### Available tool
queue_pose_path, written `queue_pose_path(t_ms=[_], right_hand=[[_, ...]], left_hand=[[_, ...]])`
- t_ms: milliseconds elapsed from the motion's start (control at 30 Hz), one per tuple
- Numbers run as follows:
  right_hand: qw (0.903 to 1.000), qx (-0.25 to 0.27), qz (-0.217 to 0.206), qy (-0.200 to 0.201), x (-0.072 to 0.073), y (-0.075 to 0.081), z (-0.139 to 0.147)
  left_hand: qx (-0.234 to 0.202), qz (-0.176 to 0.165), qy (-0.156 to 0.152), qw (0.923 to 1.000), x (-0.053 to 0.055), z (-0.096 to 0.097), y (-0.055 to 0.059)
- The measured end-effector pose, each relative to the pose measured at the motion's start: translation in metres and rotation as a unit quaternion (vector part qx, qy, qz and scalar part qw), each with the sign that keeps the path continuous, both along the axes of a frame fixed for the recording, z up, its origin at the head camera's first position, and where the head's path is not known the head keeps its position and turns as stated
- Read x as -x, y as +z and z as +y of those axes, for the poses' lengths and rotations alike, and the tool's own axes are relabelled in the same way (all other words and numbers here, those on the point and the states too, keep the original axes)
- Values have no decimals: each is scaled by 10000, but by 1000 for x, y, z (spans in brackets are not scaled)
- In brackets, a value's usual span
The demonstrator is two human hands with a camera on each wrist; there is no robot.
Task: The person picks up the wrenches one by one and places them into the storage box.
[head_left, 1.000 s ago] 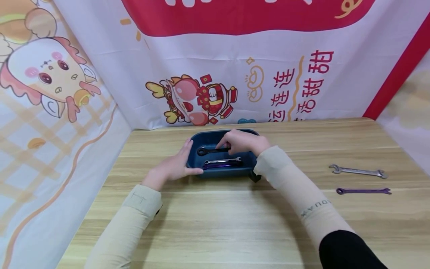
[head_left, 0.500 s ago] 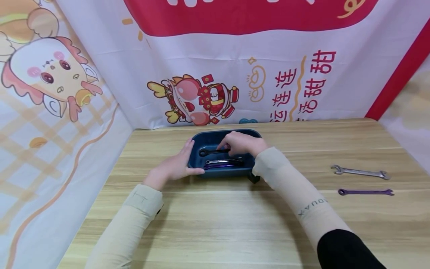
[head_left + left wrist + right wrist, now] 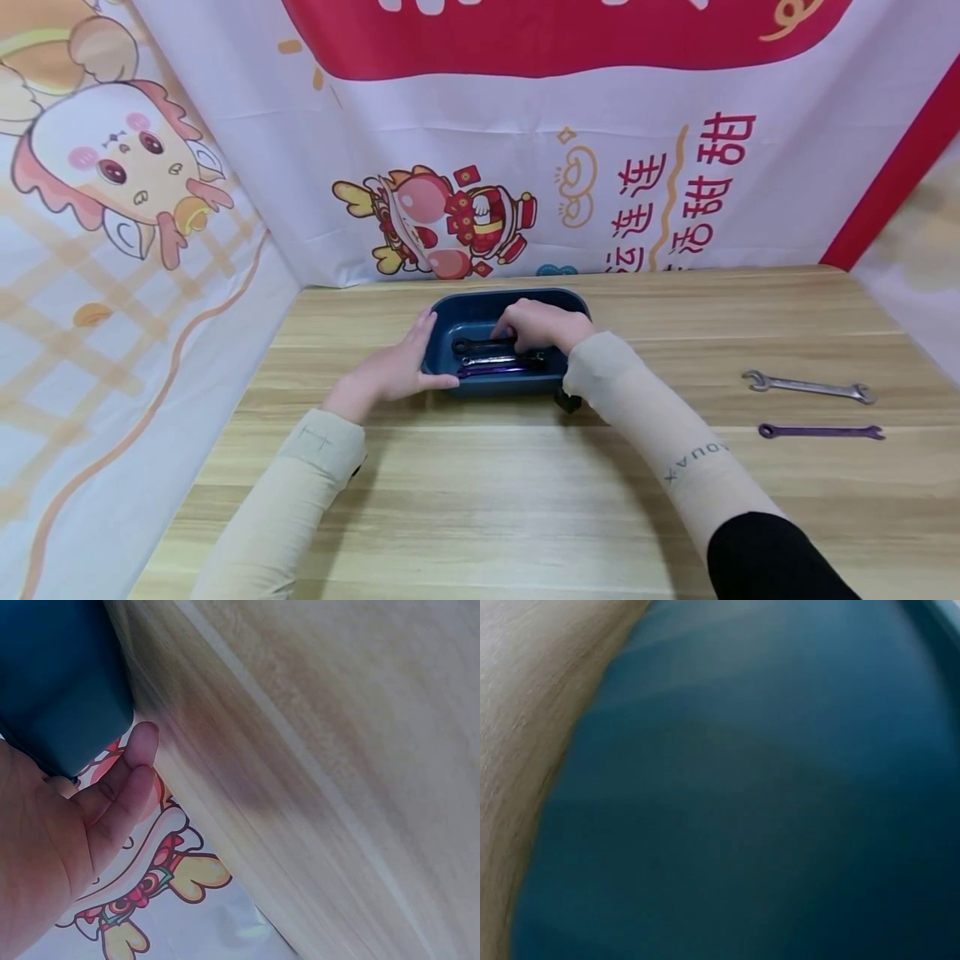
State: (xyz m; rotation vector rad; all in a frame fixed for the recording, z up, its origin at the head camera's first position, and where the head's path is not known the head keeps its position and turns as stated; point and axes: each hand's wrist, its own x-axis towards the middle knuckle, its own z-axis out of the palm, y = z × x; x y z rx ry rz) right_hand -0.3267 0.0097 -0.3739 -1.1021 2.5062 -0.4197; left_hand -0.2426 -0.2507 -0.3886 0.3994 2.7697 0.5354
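Observation:
A dark blue plastic box (image 3: 476,387) stands near the table's back edge. In it lie a silver wrench (image 3: 483,361) and a purple wrench (image 3: 487,372), side by side. My right hand (image 3: 542,323) reaches inside and holds a black ratchet wrench (image 3: 468,346) by its right part, close behind the silver one; that end is hidden by the hand. My left hand (image 3: 393,367) rests against the box's left end, fingers extended along the outside and thumb at the front rim. The right wrist view shows mostly the blurred blue box wall (image 3: 742,787) and part of the hand.
On the table's right side lie a silver open-end wrench (image 3: 810,387) and a purple wrench (image 3: 821,431), roughly parallel. A black latch-like piece (image 3: 567,401) sticks out at the box's front right. Printed cloth (image 3: 285,208) hangs behind and to the left.
My right hand has moved the black ratchet wrench slightly forward in the box, nearer to the silver wrench. My left hand stays at the box's left end.

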Motion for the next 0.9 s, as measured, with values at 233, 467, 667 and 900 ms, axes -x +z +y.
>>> queue_pose_path(t_ms=[233, 467, 667, 900], right_hand=[[9999, -76, 34, -60, 0, -4, -2], [9999, -141, -21, -76, -2, -4, -4], [9998, -176, 6, -69, -2, -5, -7], [9997, -237, 74, -63, -2, -7, -10]], left_hand=[[21, -65, 31, 10000, 0, -1, 0], [37, -73, 36, 10000, -1, 0, 0], [34, -80, 38, 10000, -1, 1, 2], [58, -88, 42, 9999, -1, 1, 2]])
